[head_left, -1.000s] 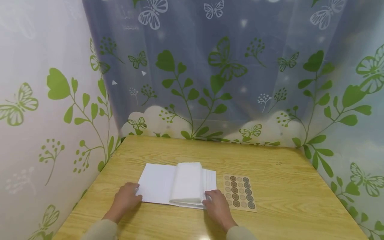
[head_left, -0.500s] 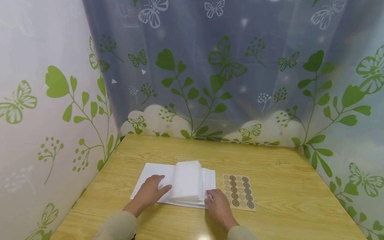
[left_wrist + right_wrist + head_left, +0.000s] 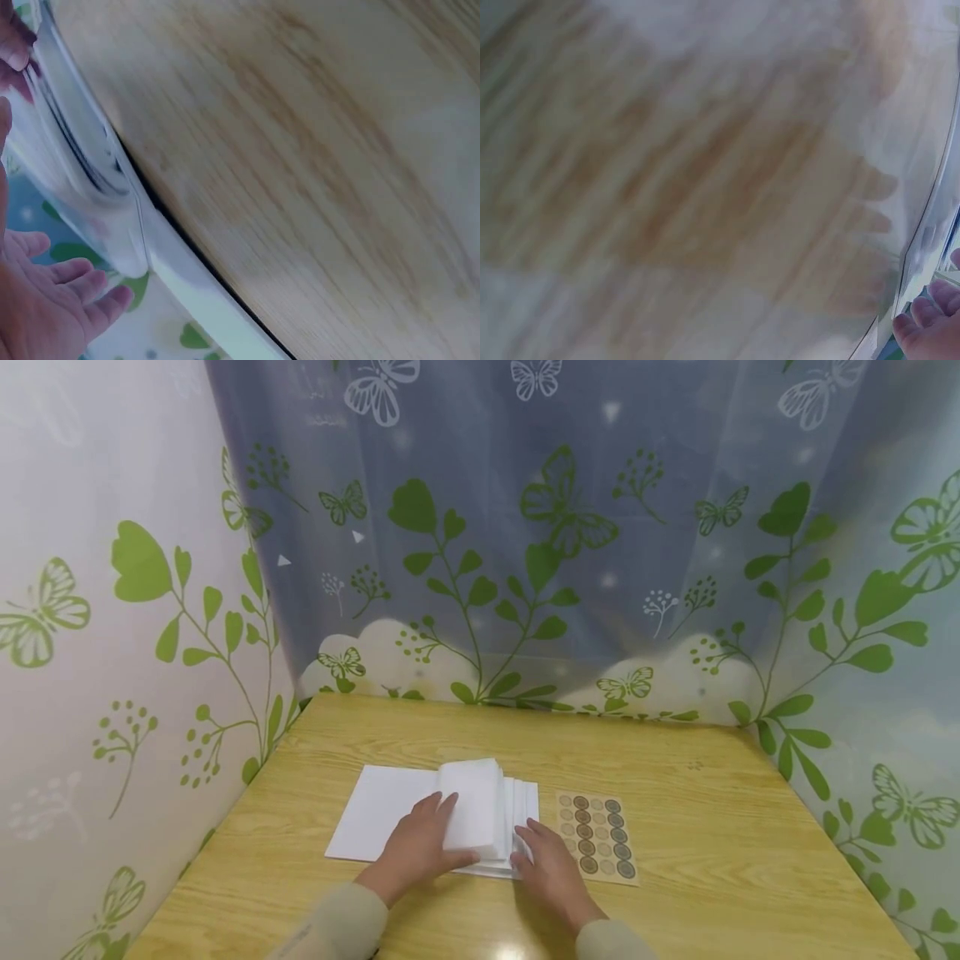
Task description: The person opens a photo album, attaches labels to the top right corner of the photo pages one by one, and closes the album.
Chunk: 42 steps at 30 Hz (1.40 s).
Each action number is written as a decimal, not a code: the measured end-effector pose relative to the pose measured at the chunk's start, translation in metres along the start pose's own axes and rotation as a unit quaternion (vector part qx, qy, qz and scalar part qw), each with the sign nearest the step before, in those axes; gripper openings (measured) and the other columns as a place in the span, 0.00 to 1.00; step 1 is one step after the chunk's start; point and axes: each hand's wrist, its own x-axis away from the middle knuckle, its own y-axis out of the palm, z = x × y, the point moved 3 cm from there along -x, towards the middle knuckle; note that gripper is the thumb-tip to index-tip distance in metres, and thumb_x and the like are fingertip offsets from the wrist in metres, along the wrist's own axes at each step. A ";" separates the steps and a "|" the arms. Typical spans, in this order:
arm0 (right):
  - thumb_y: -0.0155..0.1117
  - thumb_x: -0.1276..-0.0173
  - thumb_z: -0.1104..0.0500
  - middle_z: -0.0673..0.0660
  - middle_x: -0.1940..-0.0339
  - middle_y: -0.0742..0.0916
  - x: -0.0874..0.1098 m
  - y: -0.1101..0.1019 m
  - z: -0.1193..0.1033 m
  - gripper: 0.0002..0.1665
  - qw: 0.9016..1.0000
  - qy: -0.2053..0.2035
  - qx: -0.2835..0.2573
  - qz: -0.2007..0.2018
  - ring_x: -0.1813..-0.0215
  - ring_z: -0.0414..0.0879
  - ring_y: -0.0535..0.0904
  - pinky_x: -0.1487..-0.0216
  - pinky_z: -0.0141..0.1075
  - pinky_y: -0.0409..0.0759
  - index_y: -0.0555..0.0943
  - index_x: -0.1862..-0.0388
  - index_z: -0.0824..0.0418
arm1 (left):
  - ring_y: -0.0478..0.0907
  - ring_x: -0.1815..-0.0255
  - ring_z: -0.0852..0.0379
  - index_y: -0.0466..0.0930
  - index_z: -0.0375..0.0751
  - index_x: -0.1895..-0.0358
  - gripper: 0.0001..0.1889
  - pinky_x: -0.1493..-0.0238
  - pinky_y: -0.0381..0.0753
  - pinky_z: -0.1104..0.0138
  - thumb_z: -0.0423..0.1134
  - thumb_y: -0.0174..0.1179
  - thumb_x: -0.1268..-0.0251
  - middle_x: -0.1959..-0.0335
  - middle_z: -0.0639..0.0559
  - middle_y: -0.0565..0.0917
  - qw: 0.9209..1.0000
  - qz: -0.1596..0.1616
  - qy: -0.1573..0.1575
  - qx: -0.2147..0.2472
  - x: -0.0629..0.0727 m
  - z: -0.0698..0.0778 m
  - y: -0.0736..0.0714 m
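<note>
An open notebook (image 3: 381, 810) with blank white pages lies on the table. A thick fold of its pages (image 3: 468, 802) curls up over the middle. My left hand (image 3: 417, 846) rests across this fold, fingers spread and thumb near the lower edge. The left wrist view shows the left fingers (image 3: 75, 296) loose beside the curved pages (image 3: 90, 142). At the notebook's right edge, my right hand (image 3: 551, 870) pinches the page edges between thumb and fingers. Only part of a hand (image 3: 934, 322) shows in the right wrist view.
A tan sheet of round stickers (image 3: 597, 837) lies on the wooden table (image 3: 720, 860), just right of the notebook. Patterned curtains (image 3: 480, 543) with leaves and butterflies enclose the back and both sides.
My left hand has moved right, from the notebook's left edge across the left page to the raised fold. The right hand stays at the right edge with little movement.
</note>
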 end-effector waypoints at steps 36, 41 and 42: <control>0.59 0.29 0.60 0.74 0.31 0.71 -0.001 0.008 0.001 0.28 0.997 -0.021 0.014 -0.069 0.29 0.68 0.66 0.29 0.59 0.62 0.72 0.34 0.73 | 0.74 0.38 0.41 0.73 0.36 0.35 0.39 0.47 0.80 0.50 0.61 0.66 0.41 0.39 0.35 0.76 0.980 0.020 0.101 -0.168 -0.010 0.018 0.018; 0.60 0.29 0.60 0.73 0.31 0.71 -0.001 0.008 0.000 0.28 0.997 -0.013 0.016 -0.074 0.29 0.67 0.66 0.30 0.59 0.62 0.72 0.34 0.72 | 0.75 0.40 0.42 0.73 0.36 0.34 0.38 0.50 0.82 0.53 0.63 0.62 0.38 0.40 0.35 0.77 0.973 0.013 0.121 -0.198 -0.012 0.015 0.021; 0.60 0.30 0.61 0.73 0.31 0.71 -0.001 0.008 0.000 0.28 0.997 -0.014 0.017 -0.073 0.30 0.67 0.66 0.30 0.58 0.62 0.73 0.34 0.72 | 0.76 0.41 0.43 0.73 0.36 0.34 0.38 0.52 0.82 0.54 0.64 0.61 0.37 0.41 0.36 0.77 0.970 0.012 0.127 -0.208 -0.012 0.015 0.022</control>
